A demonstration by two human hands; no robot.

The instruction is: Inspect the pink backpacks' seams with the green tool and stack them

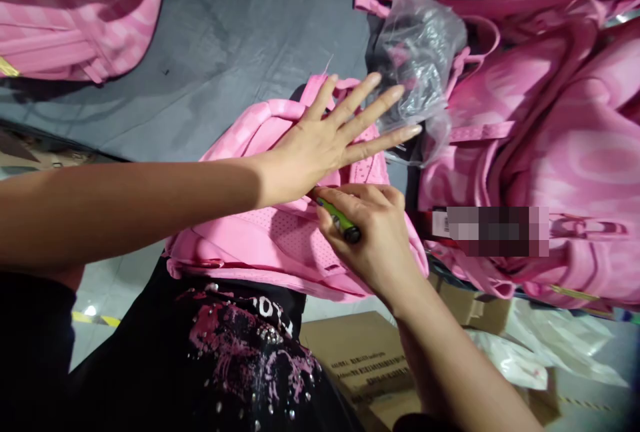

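left hand (320,145) spread flat on pink backpack (280,232) | right hand (373,239) gripped green lighter (337,219) | grey bench (240,39)

Two hands (320,145) (377,235), one green tool (336,217), one plastic bag (420,59), at least three pink backpacks (280,239) (75,12) (575,152).

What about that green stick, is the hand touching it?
Touching. The head view shows the right hand closed around the green stick, with no gap.
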